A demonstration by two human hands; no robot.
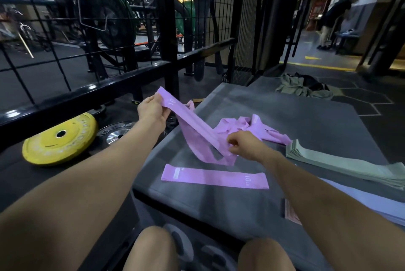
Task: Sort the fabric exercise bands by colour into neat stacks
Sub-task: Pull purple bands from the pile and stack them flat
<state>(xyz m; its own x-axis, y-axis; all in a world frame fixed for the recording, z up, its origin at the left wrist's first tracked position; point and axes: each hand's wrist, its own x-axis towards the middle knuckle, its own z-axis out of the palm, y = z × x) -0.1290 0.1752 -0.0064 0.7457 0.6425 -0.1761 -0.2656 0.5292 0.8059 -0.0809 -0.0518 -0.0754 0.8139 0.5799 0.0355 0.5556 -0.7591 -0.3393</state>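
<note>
Grey gym mat point(306, 117) carries the work: you pinch a pink band point(197, 132) stretched between left hand point(153, 109) raised toward the far-left edge and right hand point(243, 144), directly above the flat pink band point(214, 176) lying lengthwise along the near edge.

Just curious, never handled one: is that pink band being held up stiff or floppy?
Probably floppy: the pink band sags and twists between the left hand and right hand. Likely light, since fingertip pinches hold it.

yellow wt plate point(59, 139), olive clothes point(303, 88), black rack point(171, 29)
</note>
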